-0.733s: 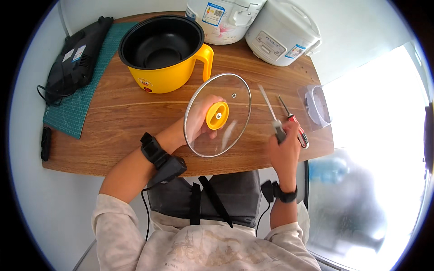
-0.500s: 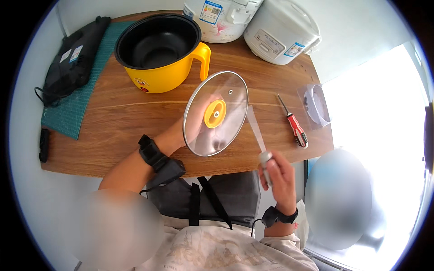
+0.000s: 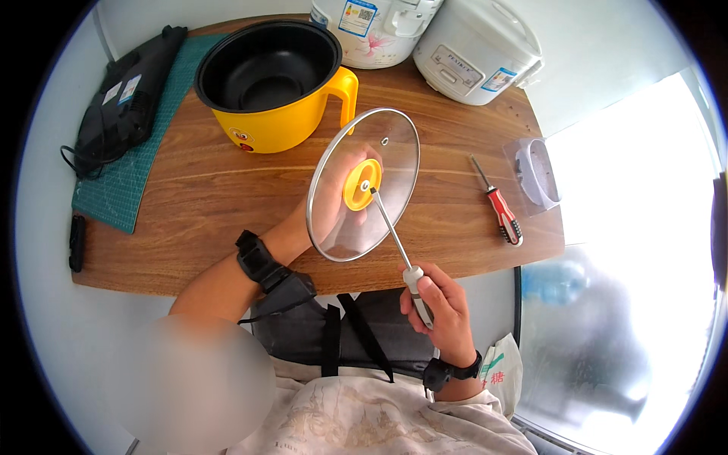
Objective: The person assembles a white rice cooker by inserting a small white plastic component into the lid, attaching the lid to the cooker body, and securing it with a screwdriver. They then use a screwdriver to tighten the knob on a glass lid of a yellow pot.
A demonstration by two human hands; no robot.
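A round glass lid [image 3: 394, 152] with a metal rim is tilted up above the table, its underside toward me. My left hand [image 3: 331, 189] is behind it, seen through the glass, with fingers closed round the yellow knob [image 3: 352, 191]. A screw head shows in the knob's middle. In my right hand [image 3: 446, 309] is a screwdriver [image 3: 395, 238] with a pale grey handle and long metal shaft. Its tip is at the knob, just beside the screw head; whether it touches I cannot tell. The yellow pot [image 3: 273, 130] with a black inside stands behind the lid.
A red and black screwdriver [image 3: 503, 216] lies on the right of the wooden table [image 3: 189, 250], near a clear plastic piece [image 3: 536, 174]. Two rice cookers, one floral [image 3: 371, 45] and one plain white [image 3: 478, 53], stand at the back. A black device [image 3: 121, 106] rests on the green mat [image 3: 106, 199].
My right hand has swung the screwdriver up and to the left, bringing its tip from beside the lid to the knob's screw. The lid stays held in nearly the same place.
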